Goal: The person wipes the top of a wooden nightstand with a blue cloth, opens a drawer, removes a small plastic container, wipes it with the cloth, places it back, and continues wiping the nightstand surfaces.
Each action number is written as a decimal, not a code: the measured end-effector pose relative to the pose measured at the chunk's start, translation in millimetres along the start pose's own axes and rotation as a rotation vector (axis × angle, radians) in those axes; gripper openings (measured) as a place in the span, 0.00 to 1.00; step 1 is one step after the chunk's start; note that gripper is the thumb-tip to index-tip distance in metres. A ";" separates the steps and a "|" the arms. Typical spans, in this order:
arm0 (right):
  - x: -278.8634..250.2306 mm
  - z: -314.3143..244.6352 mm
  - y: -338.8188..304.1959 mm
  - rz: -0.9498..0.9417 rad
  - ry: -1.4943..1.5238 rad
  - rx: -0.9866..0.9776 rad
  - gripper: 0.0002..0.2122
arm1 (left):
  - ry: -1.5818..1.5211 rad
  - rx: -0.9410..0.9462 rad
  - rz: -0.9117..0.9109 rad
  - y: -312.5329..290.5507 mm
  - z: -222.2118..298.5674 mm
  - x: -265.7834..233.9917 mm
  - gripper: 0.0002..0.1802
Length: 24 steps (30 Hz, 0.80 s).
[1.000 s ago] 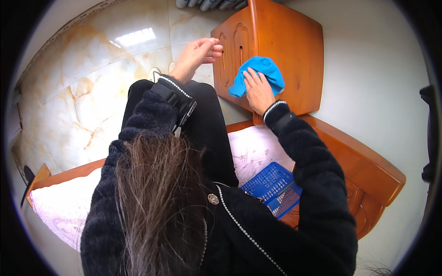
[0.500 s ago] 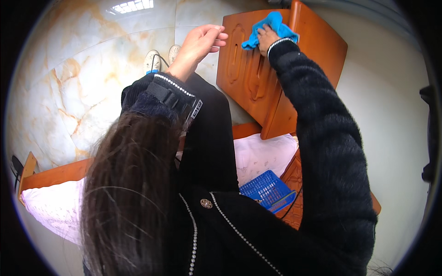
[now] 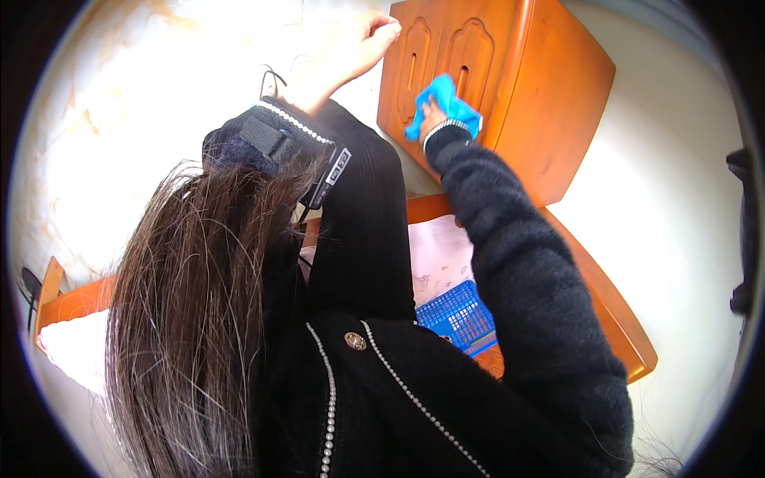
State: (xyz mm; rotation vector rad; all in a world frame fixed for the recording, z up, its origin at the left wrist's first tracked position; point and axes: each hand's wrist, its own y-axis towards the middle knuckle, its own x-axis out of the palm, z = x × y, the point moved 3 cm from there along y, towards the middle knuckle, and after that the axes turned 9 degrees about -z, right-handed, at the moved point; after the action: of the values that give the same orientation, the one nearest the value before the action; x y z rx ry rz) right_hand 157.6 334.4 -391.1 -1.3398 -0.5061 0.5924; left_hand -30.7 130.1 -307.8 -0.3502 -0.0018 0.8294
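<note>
My right hand (image 3: 433, 118) grips a bright blue cloth (image 3: 453, 103) and holds it against the lower front of an orange-brown wooden cabinet (image 3: 550, 103). Part of the cloth bunches up beyond my fingers and covers the low end of a carved, arched panel. My left hand (image 3: 355, 52) is raised by the cabinet's left edge, its fingers loosely bent and nothing visible in them. Strong light washes out much of that hand. I cannot tell whether its fingertips touch the cabinet.
A blue plastic basket (image 3: 458, 315) sits beside a pale pink cushion (image 3: 438, 255) on a wooden seat. The curved wooden edge (image 3: 610, 307) runs along the right under my arm. Pale marbled floor (image 3: 159, 119) lies to the left. Long hair (image 3: 207, 319) hangs across the lower left.
My right hand has brought the blue cloth down and slightly left along the cabinet front. My left hand has shifted a little upward. The view has moved and the floor looks brighter.
</note>
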 end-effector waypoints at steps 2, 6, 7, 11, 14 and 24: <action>41.5 -42.4 -4.6 0.003 -0.063 -0.047 0.20 | 0.052 0.034 0.007 -1.7 -4.2 0.6 0.23; 76.0 -79.0 -36.4 0.008 -0.057 -0.100 0.20 | 0.114 0.015 0.002 -2.9 -15.5 2.8 0.24; 71.4 -75.2 -45.5 -0.005 -0.033 -0.086 0.19 | 0.125 0.004 0.005 -5.2 -19.0 3.2 0.23; 39.9 -35.0 -108.3 0.224 -0.136 0.049 0.19 | -0.167 -0.167 -0.026 -18.1 -28.6 8.2 0.22; 17.1 -15.2 -155.6 0.381 -0.028 0.070 0.18 | -0.250 -0.144 -0.036 -22.3 -14.1 13.9 0.21; 58.5 -10.4 -261.2 1.121 0.841 0.234 0.09 | 0.163 0.324 -0.099 -75.1 102.8 113.8 0.17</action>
State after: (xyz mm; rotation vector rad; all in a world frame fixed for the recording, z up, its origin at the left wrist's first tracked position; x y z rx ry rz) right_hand 236.0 332.5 -135.0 -1.4218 1.0447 0.8531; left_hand 86.6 196.9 -203.2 -0.1099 0.2630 0.6876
